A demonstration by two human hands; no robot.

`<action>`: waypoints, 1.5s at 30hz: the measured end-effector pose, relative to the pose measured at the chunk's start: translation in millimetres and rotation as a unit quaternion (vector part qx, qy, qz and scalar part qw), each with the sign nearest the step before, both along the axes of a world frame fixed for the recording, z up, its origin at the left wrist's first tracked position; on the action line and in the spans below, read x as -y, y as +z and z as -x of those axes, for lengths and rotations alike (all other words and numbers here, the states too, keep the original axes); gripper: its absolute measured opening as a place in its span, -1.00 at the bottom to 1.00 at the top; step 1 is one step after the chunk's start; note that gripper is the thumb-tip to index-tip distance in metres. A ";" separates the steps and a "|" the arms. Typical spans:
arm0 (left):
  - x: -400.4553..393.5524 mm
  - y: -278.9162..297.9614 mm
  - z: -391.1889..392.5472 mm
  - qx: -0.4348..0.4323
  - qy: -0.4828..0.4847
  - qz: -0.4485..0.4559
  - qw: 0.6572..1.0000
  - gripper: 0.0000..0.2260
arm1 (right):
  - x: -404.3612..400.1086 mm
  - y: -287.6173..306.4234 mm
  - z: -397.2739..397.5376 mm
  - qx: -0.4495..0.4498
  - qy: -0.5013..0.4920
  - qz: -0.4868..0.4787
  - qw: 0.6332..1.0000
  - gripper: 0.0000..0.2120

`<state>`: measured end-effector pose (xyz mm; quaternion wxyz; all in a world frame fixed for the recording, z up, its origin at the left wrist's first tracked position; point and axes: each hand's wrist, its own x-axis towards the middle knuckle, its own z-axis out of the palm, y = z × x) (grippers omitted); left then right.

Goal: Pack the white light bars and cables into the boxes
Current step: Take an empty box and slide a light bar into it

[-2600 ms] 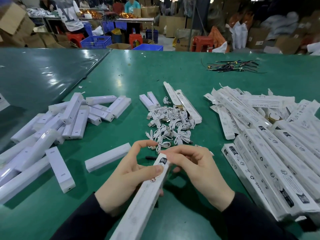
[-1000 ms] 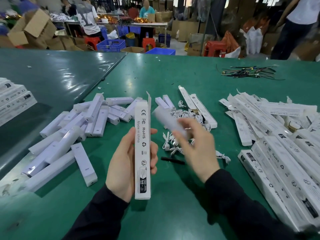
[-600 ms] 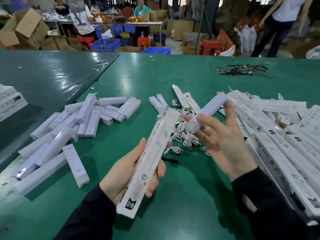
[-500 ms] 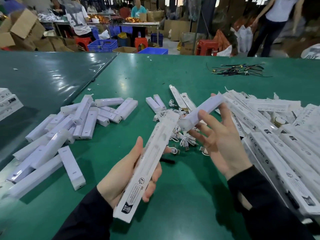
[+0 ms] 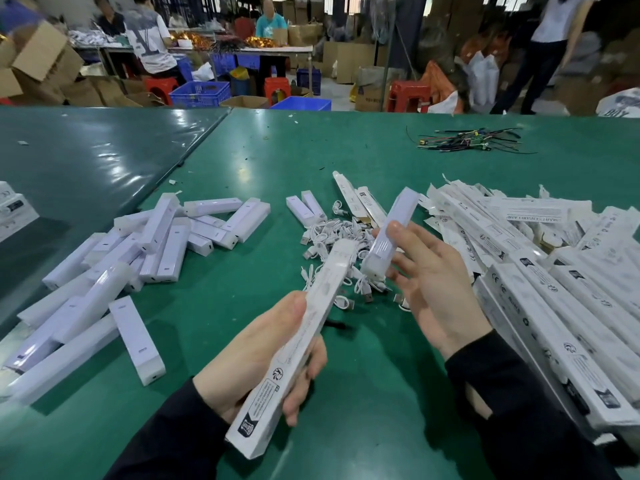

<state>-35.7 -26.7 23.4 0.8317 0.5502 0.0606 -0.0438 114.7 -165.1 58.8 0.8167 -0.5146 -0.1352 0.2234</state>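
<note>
White card forms the box (image 5: pixel 294 344), which is gripped aslant above the table (image 5: pixel 346 150) by the left hand (image 5: pixel 256 355), fingers curled round it. A bar (image 5: pixel 389 233) is pinched by thumb and fingers of the right hand (image 5: pixel 436 289), its lower end near the box's mouth. Cables (image 5: pixel 336 237) are heaped beyond.

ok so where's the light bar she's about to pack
In the head view the light bar is right of centre, held in the right hand above the cable pile, its lower end just beside the open top of the box in the left hand.
</note>
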 end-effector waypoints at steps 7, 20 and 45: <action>-1.8 -0.4 0.0 0.011 0.041 0.026 0.999 -0.68 | 9.2 -4.9 -2.0 0.015 0.018 0.063 0.998 -0.72; -1.2 -1.6 3.2 0.014 -0.010 -0.020 1.000 -0.56 | 34.8 -9.1 -4.5 0.049 0.022 -0.026 0.998 -0.73; -1.2 -4.4 3.3 0.014 -0.071 -0.048 0.996 -0.65 | 39.8 -4.8 -1.5 0.159 0.074 0.035 0.984 -0.88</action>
